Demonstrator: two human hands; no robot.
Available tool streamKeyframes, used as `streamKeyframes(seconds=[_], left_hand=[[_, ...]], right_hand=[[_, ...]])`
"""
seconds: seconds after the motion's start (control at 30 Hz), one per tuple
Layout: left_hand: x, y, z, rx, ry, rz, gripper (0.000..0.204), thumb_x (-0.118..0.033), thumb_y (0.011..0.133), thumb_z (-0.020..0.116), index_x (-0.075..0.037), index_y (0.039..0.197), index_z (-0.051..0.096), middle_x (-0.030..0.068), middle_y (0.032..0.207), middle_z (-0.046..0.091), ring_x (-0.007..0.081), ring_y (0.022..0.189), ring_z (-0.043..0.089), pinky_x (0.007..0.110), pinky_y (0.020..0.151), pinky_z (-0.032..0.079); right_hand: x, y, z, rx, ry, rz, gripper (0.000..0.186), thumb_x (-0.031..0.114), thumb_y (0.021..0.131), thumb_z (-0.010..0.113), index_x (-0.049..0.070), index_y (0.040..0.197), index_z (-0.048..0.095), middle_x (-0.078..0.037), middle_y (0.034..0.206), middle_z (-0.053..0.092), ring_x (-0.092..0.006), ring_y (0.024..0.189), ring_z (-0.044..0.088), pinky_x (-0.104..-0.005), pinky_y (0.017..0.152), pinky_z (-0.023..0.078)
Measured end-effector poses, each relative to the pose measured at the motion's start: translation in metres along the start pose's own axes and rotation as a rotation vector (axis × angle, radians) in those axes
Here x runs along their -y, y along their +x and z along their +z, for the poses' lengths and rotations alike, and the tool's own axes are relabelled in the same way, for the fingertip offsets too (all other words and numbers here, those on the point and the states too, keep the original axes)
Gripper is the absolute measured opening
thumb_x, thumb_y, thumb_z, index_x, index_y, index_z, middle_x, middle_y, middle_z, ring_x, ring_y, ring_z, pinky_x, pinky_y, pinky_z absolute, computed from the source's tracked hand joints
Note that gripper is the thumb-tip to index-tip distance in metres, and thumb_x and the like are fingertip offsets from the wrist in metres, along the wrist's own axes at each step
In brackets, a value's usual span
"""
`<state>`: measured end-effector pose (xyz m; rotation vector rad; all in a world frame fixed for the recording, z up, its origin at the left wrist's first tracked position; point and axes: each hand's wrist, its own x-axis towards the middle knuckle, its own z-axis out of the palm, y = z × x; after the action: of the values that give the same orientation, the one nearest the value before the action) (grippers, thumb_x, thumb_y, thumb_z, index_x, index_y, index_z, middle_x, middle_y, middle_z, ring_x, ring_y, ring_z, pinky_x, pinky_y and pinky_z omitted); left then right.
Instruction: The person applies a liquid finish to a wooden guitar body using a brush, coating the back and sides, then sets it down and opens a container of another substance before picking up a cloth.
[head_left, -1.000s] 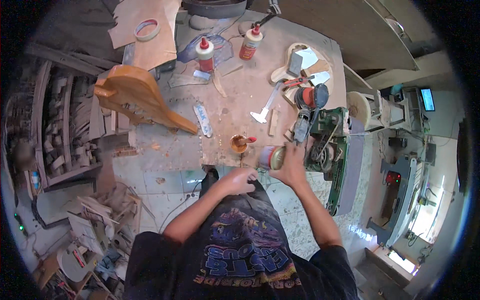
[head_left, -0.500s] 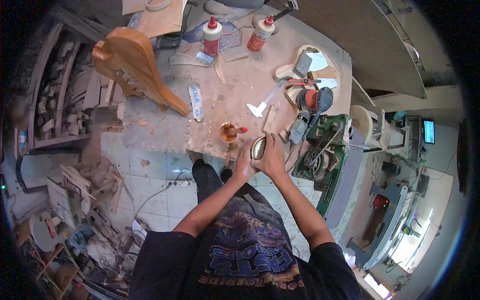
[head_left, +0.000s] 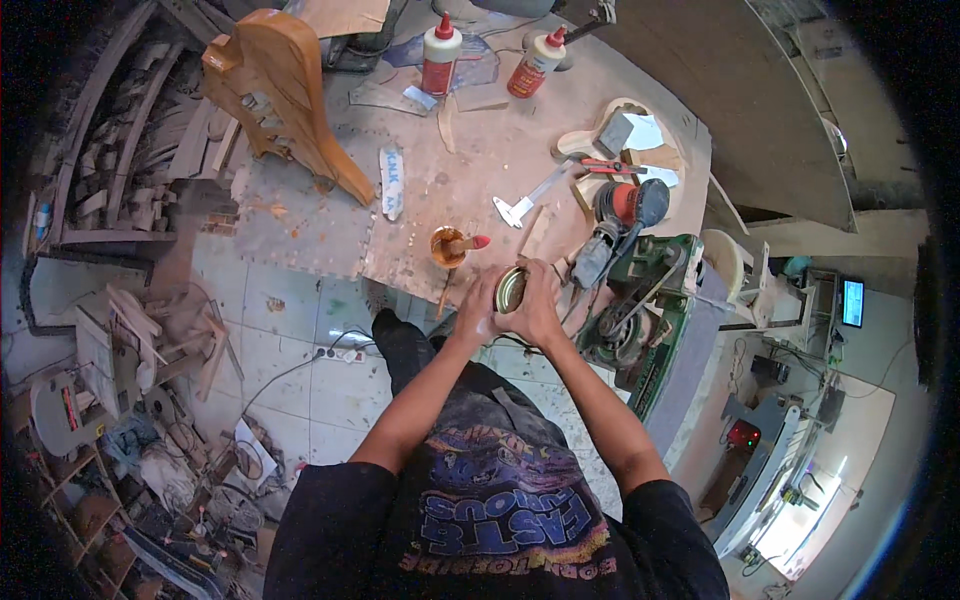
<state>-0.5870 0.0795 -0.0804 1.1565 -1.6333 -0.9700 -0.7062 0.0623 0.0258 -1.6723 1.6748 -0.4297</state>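
One workbench (head_left: 470, 170): spreads out beyond the cup (head_left: 437, 252), which stands close to its front edge, probably for easy reach.
Green machine (head_left: 664, 355): right of the cup and nearer the body, belt side exposed.
Orange wooden body (head_left: 308, 100): left of and beyond the cup, well apart, perhaps to spare its glossy face from drips.
Red-and-black power tool (head_left: 623, 203): well right of the cup, lying among other tools, seemingly parked.
Red-capped bottles (head_left: 439, 68): well beyond the cup, upright, which should prevent leaks.
Left hand (head_left: 477, 305): just right of and nearer than the cup, curled against one side of the can (head_left: 510, 290).
Right hand (head_left: 537, 305): farther right, fingers wrapped around the opposite side; gripping from both sides likely steadies a smooth, round wall.
Can: between the palms, near the cup, gold end facing up; whether the bench bears any weight, I cannot tell.
Brush (head_left: 472, 243): inside the cup, red-tipped handle leaning out rightward, presumably for grabbing cleanly.
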Motion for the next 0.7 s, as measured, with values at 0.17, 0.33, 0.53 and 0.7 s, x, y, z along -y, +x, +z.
streamKeyframes(seconds=[0.17,0.33,0.53,0.7], left_hand=[[0.0,0.002,-0.001,-0.003,0.024,-0.018,0.082,-0.016,0.057,0.083,-0.004,0.128,0.043,0.018,0.127,0.051,0.0371,0.117,0.05,0.043,0.1,0.039],[-0.002,0.0,-0.003,-0.033,-0.096,0.019,0.081,-0.019,0.06,0.08,-0.004,0.129,0.042,0.0184,0.128,0.05,0.0363,0.119,0.049,0.043,0.102,0.038],[0.026,-0.009,0.018,-0.095,-0.054,0.004,0.081,-0.021,0.063,0.078,-0.005,0.132,0.039,0.0189,0.132,0.047,0.0358,0.125,0.045,0.043,0.105,0.037],[0.038,-0.013,0.023,-0.101,-0.055,0.023,0.075,-0.017,0.066,0.075,-0.007,0.132,0.04,0.0177,0.133,0.047,0.0351,0.124,0.047,0.042,0.104,0.039]], right_hand=[[-0.011,0.003,0.004,-0.022,-0.021,-0.063,0.084,0.024,0.05,0.077,0.0,0.122,0.04,-0.022,0.117,0.042,-0.0403,0.112,0.042,-0.0463,0.095,0.036],[0.002,0.006,0.006,-0.09,-0.198,-0.162,0.076,0.033,0.057,0.078,0.0,0.118,0.045,-0.02,0.117,0.044,-0.0379,0.111,0.044,-0.0486,0.096,0.033],[-0.005,0.01,0.029,-0.208,-0.322,-0.148,0.053,0.037,0.063,0.075,0.007,0.102,0.055,-0.015,0.109,0.051,-0.0348,0.107,0.046,-0.0499,0.091,0.032],[-0.008,0.013,0.029,-0.205,-0.287,-0.18,0.045,0.03,0.063,0.073,0.007,0.098,0.056,-0.016,0.107,0.052,-0.0343,0.103,0.048,-0.0496,0.091,0.032]])
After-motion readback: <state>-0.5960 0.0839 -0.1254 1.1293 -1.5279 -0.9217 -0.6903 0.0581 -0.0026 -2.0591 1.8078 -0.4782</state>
